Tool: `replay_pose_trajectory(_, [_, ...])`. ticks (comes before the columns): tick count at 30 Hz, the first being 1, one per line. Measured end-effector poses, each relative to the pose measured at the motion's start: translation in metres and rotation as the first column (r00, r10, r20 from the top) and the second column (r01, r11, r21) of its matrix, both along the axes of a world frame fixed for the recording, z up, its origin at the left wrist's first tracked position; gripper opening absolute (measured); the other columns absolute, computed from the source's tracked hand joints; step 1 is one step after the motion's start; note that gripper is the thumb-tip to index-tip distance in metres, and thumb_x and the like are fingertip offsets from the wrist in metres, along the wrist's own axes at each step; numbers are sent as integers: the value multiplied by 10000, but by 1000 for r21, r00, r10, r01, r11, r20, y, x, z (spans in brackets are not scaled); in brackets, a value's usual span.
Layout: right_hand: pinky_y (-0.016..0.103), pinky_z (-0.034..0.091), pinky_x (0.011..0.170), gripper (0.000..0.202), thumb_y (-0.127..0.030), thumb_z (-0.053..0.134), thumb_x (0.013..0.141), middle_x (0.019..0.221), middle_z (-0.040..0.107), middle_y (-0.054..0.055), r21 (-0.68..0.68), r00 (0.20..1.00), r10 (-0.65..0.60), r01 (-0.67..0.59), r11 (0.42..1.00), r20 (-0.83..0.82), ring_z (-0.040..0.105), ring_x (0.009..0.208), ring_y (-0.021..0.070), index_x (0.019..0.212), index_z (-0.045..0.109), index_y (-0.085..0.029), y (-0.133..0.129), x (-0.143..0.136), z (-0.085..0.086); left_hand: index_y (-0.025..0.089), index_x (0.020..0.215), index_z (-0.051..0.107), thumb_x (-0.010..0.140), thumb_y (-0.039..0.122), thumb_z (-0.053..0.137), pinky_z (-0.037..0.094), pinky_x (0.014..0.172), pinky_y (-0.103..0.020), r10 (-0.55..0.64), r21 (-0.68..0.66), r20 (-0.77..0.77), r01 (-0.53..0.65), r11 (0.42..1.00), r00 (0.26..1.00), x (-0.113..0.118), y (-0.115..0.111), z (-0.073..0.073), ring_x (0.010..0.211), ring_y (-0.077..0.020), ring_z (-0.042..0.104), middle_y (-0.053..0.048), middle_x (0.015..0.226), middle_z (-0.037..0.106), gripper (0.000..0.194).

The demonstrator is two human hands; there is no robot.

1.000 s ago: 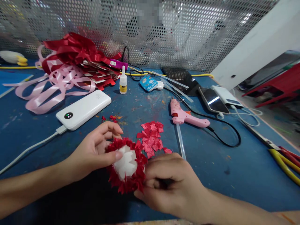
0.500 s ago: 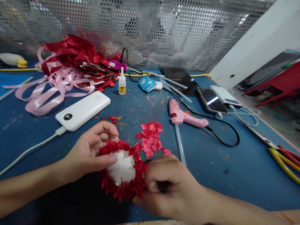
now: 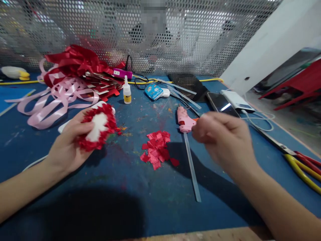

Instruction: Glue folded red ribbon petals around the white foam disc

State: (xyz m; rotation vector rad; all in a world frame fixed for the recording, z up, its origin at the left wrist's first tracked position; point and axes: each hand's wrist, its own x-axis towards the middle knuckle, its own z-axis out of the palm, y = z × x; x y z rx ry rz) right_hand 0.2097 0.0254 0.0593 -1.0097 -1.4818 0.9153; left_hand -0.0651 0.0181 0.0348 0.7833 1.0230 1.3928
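Since the earlier frames, both hands have lifted apart: the left hand has carried the foam ball up and to the left, and the right hand has pulled away to the right, over the pink glue gun. The ball, ringed with red petals around a bare white patch, is roughly round, so it has no clear long axis; its white patch faces up and toward the viewer. The left hand grasps it from below and behind, fingers curled around the red fringe, above the blue counter and in front of the white power bank. The right hand is blurred, fingers loosely curled together; whether it pinches anything cannot be told. A small pile of red paper squares lies on the counter between the hands. A clear glue stick juts from the back of the gun toward the viewer.
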Motion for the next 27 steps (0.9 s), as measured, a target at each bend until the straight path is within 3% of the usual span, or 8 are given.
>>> replay_pose_trajectory(2, [256,150,374,434,-249,588,785,395,247,-75,-55,970,-62,51,997,-234,214,356,41,417,367,-183,12,15,10,216,920,524,612,141,702,445,441,-149,-71,62,-262,90,994,962,0,-2,-7,484,-68,536,46,689,596,363])
replay_pose_trajectory(5, [284,108,363,479,-236,443,851,348,182,-59,-198,925,-125,55,979,-358,185,322,52,400,291,-191,24,41,28,233,951,515,662,193,729,453,534,-146,-112,94,-622,216,972,775,0,-5,-19,625,-83,577,34,786,598,362])
replay_pose_trajectory(7, [300,89,368,502,-205,347,876,325,159,-47,-213,878,-228,149,966,-420,167,312,54,380,273,-191,28,58,37,249,986,496,690,232,714,463,593,-167,-128,85,-709,264,961,694,-1,-7,-24,713,-107,593,28,833,593,368])
replay_pose_trajectory(10, [324,57,393,583,-173,241,901,282,112,-38,-178,828,-336,286,942,-448,108,297,38,318,226,-181,35,81,44,260,1018,471,697,272,706,459,579,-192,-154,57,-721,279,958,676,-2,-7,-28,685,-116,586,28,857,584,397])
replay_pose_trajectory(16, [305,16,410,651,-133,92,894,267,64,-36,-319,678,-511,400,860,-528,33,311,33,253,197,-167,46,99,43,267,1020,484,678,261,724,470,584,-191,-237,-16,-556,275,961,796,-2,-5,-25,669,-113,581,29,870,584,418])
replay_pose_trajectory(21, [259,23,389,550,-153,193,866,297,65,-56,-430,539,-584,395,812,-607,-14,379,44,318,158,-165,49,98,39,235,1069,515,706,258,664,527,682,-248,-324,-143,-159,303,942,933,2,-6,-16,809,-174,634,-32,971,634,393])
replay_pose_trajectory(24, [224,43,370,436,-180,250,829,344,66,-70,-444,434,-584,386,809,-686,-8,397,51,407,142,-181,50,99,36,179,1162,509,749,338,567,545,781,-354,-368,-166,100,380,910,925,4,-6,-11,953,-256,624,-110,1039,644,447])
replay_pose_trajectory(27, [199,57,358,341,-184,270,795,390,68,-81,-408,416,-530,349,844,-740,17,384,51,487,126,-194,51,100,31,147,1233,492,756,379,533,536,844,-387,-389,-163,220,427,890,895,5,-5,-9,1032,-280,599,-139,1096,637,533])
